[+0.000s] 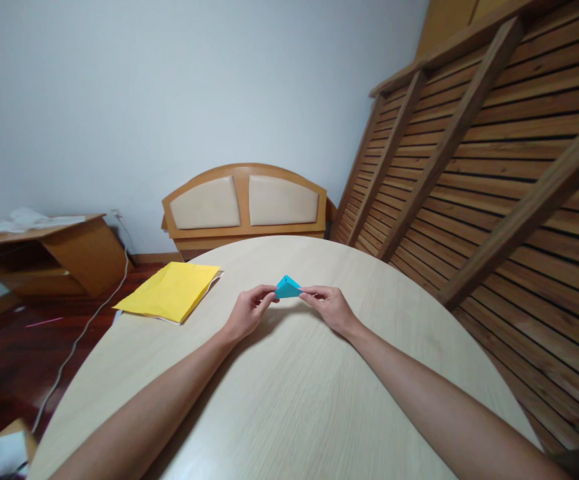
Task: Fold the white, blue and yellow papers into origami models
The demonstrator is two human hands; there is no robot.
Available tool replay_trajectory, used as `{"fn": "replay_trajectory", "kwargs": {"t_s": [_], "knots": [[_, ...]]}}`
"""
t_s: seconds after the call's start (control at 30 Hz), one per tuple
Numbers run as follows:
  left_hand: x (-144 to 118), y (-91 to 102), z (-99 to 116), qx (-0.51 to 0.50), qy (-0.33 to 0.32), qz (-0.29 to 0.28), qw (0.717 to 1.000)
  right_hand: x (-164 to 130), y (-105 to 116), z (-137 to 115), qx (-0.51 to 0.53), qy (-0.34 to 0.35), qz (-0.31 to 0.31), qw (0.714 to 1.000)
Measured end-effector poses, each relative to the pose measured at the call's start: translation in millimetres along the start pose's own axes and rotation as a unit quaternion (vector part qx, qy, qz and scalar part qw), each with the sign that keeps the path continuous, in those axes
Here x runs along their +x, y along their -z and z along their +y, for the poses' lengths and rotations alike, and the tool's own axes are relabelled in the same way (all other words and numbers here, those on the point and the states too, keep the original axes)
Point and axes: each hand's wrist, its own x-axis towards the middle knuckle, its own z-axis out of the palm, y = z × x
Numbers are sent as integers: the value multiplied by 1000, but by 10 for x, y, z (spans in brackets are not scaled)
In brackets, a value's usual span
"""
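While both forearms reached out across the round table (289, 400), the hands met near its far middle, at about twelve o'clock from the person; the left hand (247, 312) pinched the left corner of a small blue paper (287, 287) between thumb and fingertips, and the right hand (328, 307) pinched the right corner the same way, so that both were closed narrowly on the paper; the paper was folded to a triangle, its peak pointing up and away, and it was held just above the tabletop, with the hands' heels resting on or close to the wood; whether its lower edge touched the table could not be told; a yellow envelope (171, 291) lay flat at about ten o'clock from the paper, near the left hand but apart from it, with one corner over the table's edge; beyond the table, at twelve o'clock, a wooden headboard (244, 203) with two pale padded panels leaned against the white wall; at two to three o'clock a slatted bed frame (479, 153) stood tilted against the wall on the right; at nine o'clock a low wooden cabinet (49, 257) sat on the dark floor, with white cloth or paper on top; a white cable (87, 330) ran from the wall beside it down across the floor toward the near left corner.
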Motion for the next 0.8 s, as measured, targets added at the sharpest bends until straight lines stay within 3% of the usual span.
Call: {"fn": "replay_trajectory", "kwargs": {"t_s": [0.8], "knots": [[15, -9, 30, 49, -15, 26, 998, -10, -2, -33, -12, 29, 0, 1000]]}}
